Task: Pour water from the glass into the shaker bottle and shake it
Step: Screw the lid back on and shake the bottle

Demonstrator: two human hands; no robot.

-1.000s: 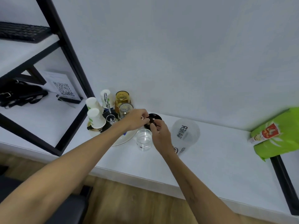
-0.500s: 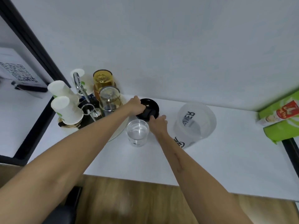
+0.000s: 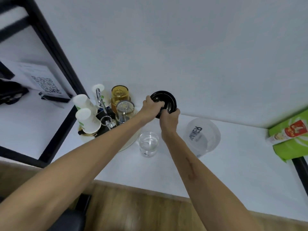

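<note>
Black lid point(image 3: 167, 100) clamped by both hands, left hand point(image 3: 150, 107) at 9 o'clock, right hand point(image 3: 169, 120) at 6, fingers curled tight, glass point(image 3: 148, 145) untouched

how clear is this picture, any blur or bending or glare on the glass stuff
Head view: wide-angle bending bows the black shelf frame and table edge; the green bag at the right edge is smeared; hands, black lid and glass are fairly sharp; soft even light, only faint glints on the glass.
</note>
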